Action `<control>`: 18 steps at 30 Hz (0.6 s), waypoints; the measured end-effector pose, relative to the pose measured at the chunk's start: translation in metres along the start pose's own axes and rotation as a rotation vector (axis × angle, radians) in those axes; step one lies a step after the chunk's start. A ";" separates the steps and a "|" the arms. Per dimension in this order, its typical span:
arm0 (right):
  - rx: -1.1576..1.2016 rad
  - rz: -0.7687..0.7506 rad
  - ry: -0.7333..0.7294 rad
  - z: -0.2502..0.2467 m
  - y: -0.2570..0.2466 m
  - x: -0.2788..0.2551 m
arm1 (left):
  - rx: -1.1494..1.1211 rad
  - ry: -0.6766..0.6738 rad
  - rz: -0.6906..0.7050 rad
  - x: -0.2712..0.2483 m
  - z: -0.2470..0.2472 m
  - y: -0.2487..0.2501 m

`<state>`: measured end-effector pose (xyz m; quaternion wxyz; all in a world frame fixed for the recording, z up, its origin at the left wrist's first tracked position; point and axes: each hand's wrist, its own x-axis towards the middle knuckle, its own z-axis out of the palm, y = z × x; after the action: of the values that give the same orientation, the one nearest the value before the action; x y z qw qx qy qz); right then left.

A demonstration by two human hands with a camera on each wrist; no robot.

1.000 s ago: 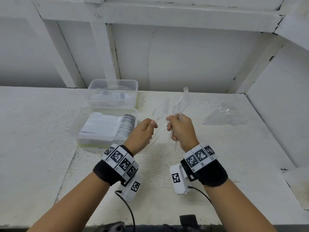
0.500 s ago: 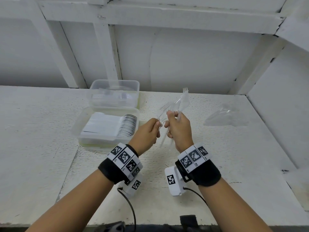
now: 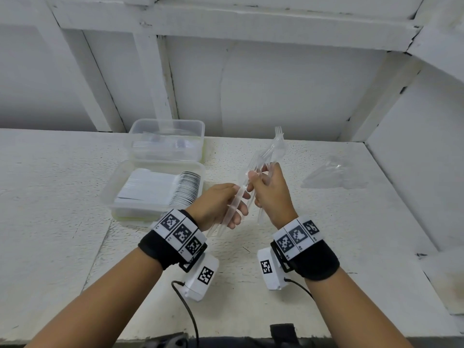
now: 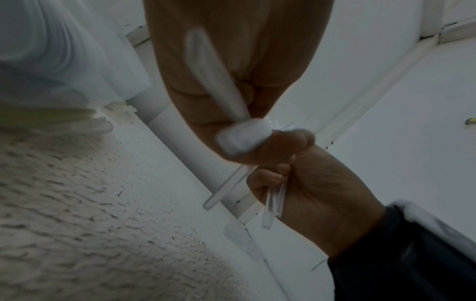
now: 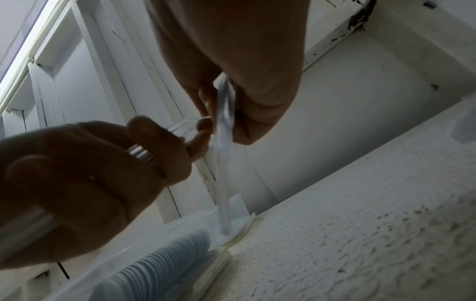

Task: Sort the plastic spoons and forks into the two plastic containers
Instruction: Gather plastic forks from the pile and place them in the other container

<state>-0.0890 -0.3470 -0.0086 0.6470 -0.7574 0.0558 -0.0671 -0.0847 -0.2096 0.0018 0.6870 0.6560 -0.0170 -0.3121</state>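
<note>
My right hand [image 3: 261, 180] grips a bundle of clear plastic forks [image 3: 275, 144] by the handles, tines pointing up and away. My left hand [image 3: 237, 200] sits just left of it, its fingers curled round a few clear utensils [image 3: 244, 182] that slant up towards the bundle. In the right wrist view these clear utensils [image 5: 141, 155] cross the left hand [image 5: 90, 179], and fork tines show past its fingers. The near container [image 3: 110, 194] holds a tight row of white spoons [image 3: 185, 188]. Behind it, the far container [image 3: 198, 126] holds clear cutlery.
A crumpled clear plastic bag [image 3: 331, 174] lies on the white tabletop [image 3: 326, 234] to the right. White walls close the back and the right side. Both containers stand left of my hands. Wrist cameras and a cable hang under my forearms.
My hands have come closer together. The left hand now holds a few clear utensils slanting down-left from the bundle. The right hand's forks stand slightly higher.
</note>
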 end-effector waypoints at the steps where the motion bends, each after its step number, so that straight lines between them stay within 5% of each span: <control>1: -0.020 -0.013 0.004 -0.001 0.001 0.001 | -0.006 -0.030 0.001 0.001 0.000 0.000; 12: -0.303 -0.142 0.042 -0.010 0.006 0.000 | -0.005 -0.180 -0.014 0.005 0.001 0.000; 18: -0.252 -0.043 0.078 -0.012 0.001 -0.001 | -0.083 -0.032 0.021 0.007 0.000 -0.004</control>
<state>-0.0925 -0.3587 -0.0077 0.5425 -0.8306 0.0726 -0.1028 -0.0808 -0.2127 -0.0045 0.7166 0.6214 -0.0221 -0.3159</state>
